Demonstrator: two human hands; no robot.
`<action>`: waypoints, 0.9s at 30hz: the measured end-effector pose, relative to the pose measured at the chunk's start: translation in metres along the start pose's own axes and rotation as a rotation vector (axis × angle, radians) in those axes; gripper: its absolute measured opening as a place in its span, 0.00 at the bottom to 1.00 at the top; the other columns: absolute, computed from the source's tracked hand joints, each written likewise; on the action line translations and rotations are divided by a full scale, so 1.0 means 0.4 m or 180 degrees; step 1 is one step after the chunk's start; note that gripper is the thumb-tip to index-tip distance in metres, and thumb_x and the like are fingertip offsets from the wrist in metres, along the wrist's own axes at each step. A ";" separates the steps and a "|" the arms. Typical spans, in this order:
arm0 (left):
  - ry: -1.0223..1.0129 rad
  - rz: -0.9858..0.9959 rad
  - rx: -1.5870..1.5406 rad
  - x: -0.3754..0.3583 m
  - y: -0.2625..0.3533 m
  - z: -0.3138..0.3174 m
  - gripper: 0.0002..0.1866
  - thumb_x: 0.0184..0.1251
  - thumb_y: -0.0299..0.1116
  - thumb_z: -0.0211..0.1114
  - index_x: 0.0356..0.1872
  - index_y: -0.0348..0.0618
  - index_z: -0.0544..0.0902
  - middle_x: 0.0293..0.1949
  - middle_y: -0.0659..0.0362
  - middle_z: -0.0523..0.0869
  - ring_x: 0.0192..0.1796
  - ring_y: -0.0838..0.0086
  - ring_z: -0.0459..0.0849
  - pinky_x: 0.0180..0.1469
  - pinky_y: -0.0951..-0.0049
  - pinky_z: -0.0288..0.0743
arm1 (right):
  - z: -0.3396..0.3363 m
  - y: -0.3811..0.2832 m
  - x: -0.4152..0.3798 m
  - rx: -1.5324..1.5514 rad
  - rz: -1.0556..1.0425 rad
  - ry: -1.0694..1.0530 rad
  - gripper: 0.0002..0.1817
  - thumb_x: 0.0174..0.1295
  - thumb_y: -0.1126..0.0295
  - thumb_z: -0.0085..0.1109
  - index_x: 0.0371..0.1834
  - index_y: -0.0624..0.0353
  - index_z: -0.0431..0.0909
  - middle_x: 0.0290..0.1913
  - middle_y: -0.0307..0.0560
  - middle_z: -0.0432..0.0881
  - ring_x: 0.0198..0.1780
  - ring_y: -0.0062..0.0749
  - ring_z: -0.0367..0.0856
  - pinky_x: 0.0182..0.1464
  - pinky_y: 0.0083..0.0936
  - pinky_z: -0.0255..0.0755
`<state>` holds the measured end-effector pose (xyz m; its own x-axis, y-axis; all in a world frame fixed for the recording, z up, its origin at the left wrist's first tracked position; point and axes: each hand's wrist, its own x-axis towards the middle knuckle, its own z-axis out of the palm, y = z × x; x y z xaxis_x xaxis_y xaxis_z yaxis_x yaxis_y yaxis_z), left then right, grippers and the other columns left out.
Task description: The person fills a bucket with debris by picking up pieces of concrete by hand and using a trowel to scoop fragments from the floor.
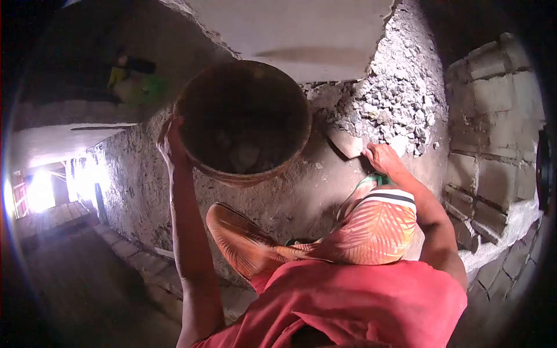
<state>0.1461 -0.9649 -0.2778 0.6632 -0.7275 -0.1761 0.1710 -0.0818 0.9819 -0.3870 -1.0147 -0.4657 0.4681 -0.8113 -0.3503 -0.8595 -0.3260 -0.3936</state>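
A large dark bucket (243,119) is tilted toward me at the upper middle, with some pale lumps dimly visible inside. My left hand (172,139) grips its left rim, fingers wrapped round the edge. On the right, my right hand (380,156) is closed at the end of a flat, pale-topped tool or slab (346,143); its handle, if any, is hidden. That piece lies low against the edge of a heap of broken rubble (400,98).
A large pale slab (296,35) lies beyond the bucket. Stacked blocks (493,122) line the right side. A rough wall surface (130,174) and a bright opening (43,191) are on the left. My bent legs in patterned cloth (371,232) are close below.
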 end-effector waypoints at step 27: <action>0.0084 0.0570 0.0332 0.003 -0.006 -0.004 0.14 0.60 0.34 0.65 0.43 0.36 0.86 0.40 0.59 0.85 0.43 0.71 0.80 0.48 0.67 0.75 | 0.005 -0.030 0.285 0.0354 -0.0067 0.0815 0.22 0.68 0.50 0.52 0.48 0.59 0.79 0.37 0.66 0.83 0.44 0.62 0.82 0.48 0.51 0.75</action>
<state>0.1476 -0.9646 -0.2806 0.6953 -0.7187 0.0014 -0.0267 -0.0239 0.9994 -0.3231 -1.1023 -0.5027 0.4065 -0.9057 -0.1204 -0.8157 -0.3004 -0.4944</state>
